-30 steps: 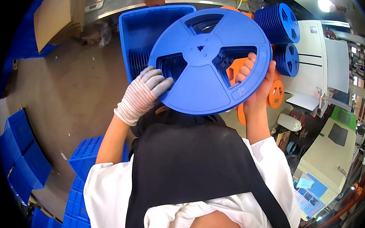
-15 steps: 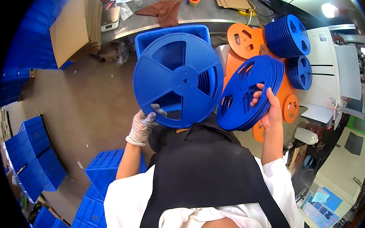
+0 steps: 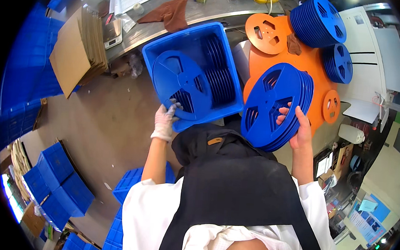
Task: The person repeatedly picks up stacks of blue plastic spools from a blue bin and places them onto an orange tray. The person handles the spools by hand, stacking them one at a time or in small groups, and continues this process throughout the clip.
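My left hand (image 3: pixel 164 122), in a pale glove, grips the lower edge of a single blue plastic reel (image 3: pixel 168 79), its fingers curled into a cut-out. This reel is inside a blue bin (image 3: pixel 236 74), tilted against its left side. Several more blue reels (image 3: pixel 218 82) stand on edge along the bin's right side. With my bare right hand (image 3: pixel 302 130) I hold a stack of blue reels (image 3: pixel 262 101), the fingers passing through an opening in it and the thumb at its edge. The stack leans over an orange round surface.
Two upright stacks of blue reels (image 3: pixel 309 24) (image 3: pixel 339 64) stand at the back right on the orange surface (image 3: pixel 265 62), near loose orange reels (image 3: pixel 264 32). Behind the bin runs a metal table (image 3: pixel 207 11) with a brown cloth (image 3: pixel 168 14). Cardboard sheets (image 3: pixel 74 53) and blue crates (image 3: pixel 59 180) are at the left.
The single reel has gone from above the bin down into it, uncovering the reels inside. The stack in my right hand stays held, and the whole view has shifted slightly.
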{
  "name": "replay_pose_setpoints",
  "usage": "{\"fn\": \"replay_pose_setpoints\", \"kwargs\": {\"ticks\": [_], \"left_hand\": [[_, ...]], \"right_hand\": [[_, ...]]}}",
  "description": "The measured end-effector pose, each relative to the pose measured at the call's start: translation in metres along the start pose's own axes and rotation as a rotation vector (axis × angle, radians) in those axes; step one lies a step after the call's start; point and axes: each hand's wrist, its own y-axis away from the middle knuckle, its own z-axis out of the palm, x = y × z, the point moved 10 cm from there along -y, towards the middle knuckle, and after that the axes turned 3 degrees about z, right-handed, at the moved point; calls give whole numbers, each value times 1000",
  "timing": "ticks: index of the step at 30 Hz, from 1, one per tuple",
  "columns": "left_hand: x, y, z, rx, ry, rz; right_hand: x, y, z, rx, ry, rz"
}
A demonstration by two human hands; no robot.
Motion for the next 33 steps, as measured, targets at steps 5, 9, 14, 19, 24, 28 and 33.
{"fn": "replay_pose_setpoints", "kwargs": {"ticks": [5,9,14,19,24,28,33], "left_hand": [[-35,-102,35,75,-278,2],[-49,-169,80,85,-295,20],[-53,-209,126,142,-485,59],[-88,-243,138,134,-584,67],[-96,-220,180,-86,-329,-191],[-99,-206,169,-148,-536,-132],[-59,-147,147,-214,-616,129]], "right_hand": [[-7,-6,-15,36,44,-13],[-17,-13,-34,65,33,-19],[-26,-24,-58,99,16,-18],[-32,-32,-67,127,9,7],[-35,-33,-66,140,33,-26],[-41,-29,-53,83,21,-86],[-48,-23,-49,-53,-78,-187]]}}
